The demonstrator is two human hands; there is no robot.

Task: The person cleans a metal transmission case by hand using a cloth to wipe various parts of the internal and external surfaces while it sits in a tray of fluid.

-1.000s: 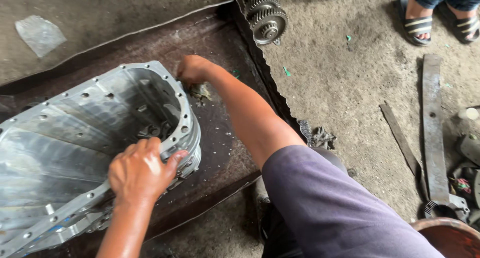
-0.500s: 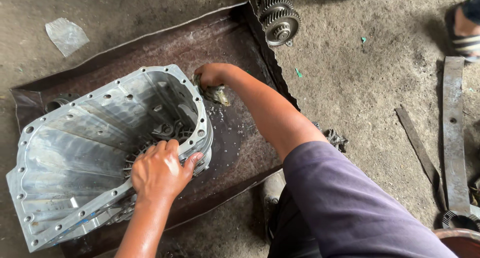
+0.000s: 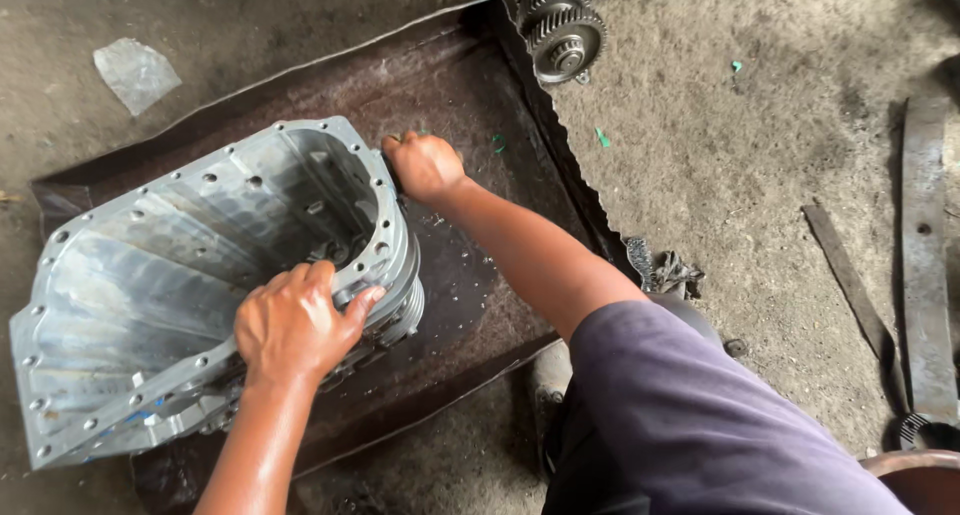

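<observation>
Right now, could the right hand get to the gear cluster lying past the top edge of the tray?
Probably yes. The right hand is closed beside the metal housing on the tray, and nothing but bare tray and the low rim lies between it and the gear cluster. It would mean stretching the arm further.

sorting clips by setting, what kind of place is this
Probably a vehicle repair workshop, working on the floor. A cast aluminium gearbox housing sits on a rusty metal sheet, a gear cluster shaft lies on the gritty concrete floor, and flat steel bars lie nearby.
</observation>
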